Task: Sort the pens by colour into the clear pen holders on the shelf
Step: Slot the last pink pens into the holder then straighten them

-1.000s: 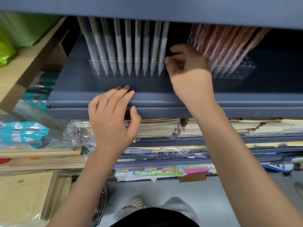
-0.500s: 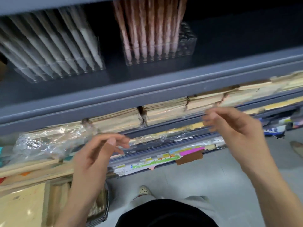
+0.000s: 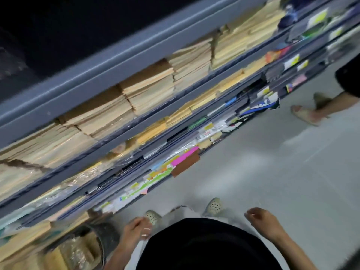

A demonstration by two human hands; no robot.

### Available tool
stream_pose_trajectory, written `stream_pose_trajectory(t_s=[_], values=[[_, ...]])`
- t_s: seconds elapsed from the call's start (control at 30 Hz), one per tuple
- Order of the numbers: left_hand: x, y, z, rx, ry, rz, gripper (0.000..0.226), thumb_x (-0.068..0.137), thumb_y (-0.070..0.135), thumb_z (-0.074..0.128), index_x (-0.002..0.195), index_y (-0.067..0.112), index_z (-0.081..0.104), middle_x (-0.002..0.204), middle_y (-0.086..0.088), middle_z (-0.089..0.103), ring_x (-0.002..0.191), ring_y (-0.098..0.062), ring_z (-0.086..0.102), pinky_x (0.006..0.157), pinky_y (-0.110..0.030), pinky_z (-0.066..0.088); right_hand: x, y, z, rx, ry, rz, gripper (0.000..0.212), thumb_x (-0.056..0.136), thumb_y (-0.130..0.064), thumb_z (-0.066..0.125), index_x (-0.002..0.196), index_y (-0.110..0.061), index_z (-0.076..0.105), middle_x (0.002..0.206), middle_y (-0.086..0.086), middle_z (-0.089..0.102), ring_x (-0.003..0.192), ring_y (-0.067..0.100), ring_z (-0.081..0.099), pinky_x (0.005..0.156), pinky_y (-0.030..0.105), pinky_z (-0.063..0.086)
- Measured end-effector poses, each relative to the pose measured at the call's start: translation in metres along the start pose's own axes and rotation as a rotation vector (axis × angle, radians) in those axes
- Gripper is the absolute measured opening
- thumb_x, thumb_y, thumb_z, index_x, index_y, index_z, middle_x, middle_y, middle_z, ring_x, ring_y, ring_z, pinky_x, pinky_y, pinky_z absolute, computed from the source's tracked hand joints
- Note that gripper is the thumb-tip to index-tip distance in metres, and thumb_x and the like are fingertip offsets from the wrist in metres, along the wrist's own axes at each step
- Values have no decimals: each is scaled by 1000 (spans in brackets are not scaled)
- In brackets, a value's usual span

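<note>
The left hand [image 3: 136, 231] and right hand [image 3: 262, 221] are held low at the bottom of the frame, loosely curled and empty. No pens or holders can be made out. The dark shelf [image 3: 97, 75] lies well above at upper left, nearer the left hand.

1 head-worn camera gives the only view. It looks steeply down and is rolled, so the grey shelf edges [image 3: 116, 61] run diagonally, close by, across the upper left. The floor [image 3: 272, 172] fills the right, and the left hand [image 3: 136, 229] and right hand [image 3: 262, 221] sit near the bottom edge.
</note>
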State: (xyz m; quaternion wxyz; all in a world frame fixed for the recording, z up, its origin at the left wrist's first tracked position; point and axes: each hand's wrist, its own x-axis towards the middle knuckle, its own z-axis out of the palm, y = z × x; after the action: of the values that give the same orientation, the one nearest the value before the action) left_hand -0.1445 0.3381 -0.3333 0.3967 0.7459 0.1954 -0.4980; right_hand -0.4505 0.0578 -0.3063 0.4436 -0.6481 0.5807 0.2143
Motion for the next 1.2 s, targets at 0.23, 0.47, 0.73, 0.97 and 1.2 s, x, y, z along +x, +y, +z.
stream_pose_trajectory(t_s=[0.23, 0.47, 0.73, 0.97, 1.2], values=[[-30, 45, 101, 259, -17, 192, 17, 97, 9, 63, 87, -4, 69, 77, -18, 68, 71, -29, 62, 59, -28, 50, 23, 45, -72, 37, 31, -50, 5, 91, -33, 64, 89, -29, 66, 88, -5, 71, 84, 14, 67, 76, 27, 47], [-60, 141, 183, 290, -111, 427, 17, 101, 18, 57, 98, 8, 71, 91, -6, 77, 83, -29, 72, 75, -36, 57, 60, -10, -164, 254, 120, -235, 6, 90, -27, 66, 89, -31, 71, 78, -12, 73, 78, 8, 70, 81, 41, 57], [-135, 304, 273, 277, -207, 952, 13, 98, 34, 61, 96, 37, 73, 100, 3, 76, 92, -17, 72, 79, -33, 58, 66, -133, -321, 133, 405, -649, 11, 89, -38, 63, 94, -48, 61, 85, -30, 66, 82, -7, 61, 64, 10, 46], [-232, 433, 309, 231, -299, 1424, 19, 99, 25, 56, 108, 18, 70, 103, -6, 75, 91, -28, 72, 76, -34, 58, 52, -222, -411, -28, 737, -1097, 24, 98, -31, 56, 118, -20, 65, 111, -10, 63, 107, 4, 55, 93, 5, 34], [-215, 567, 319, 1, 115, 1442, 13, 95, 15, 59, 87, 21, 66, 80, 11, 74, 79, -10, 68, 75, -26, 54, 55, -314, -463, -246, 992, -1480, 37, 96, -27, 58, 126, -4, 60, 132, 18, 55, 126, 39, 48, 105, 51, 35]])
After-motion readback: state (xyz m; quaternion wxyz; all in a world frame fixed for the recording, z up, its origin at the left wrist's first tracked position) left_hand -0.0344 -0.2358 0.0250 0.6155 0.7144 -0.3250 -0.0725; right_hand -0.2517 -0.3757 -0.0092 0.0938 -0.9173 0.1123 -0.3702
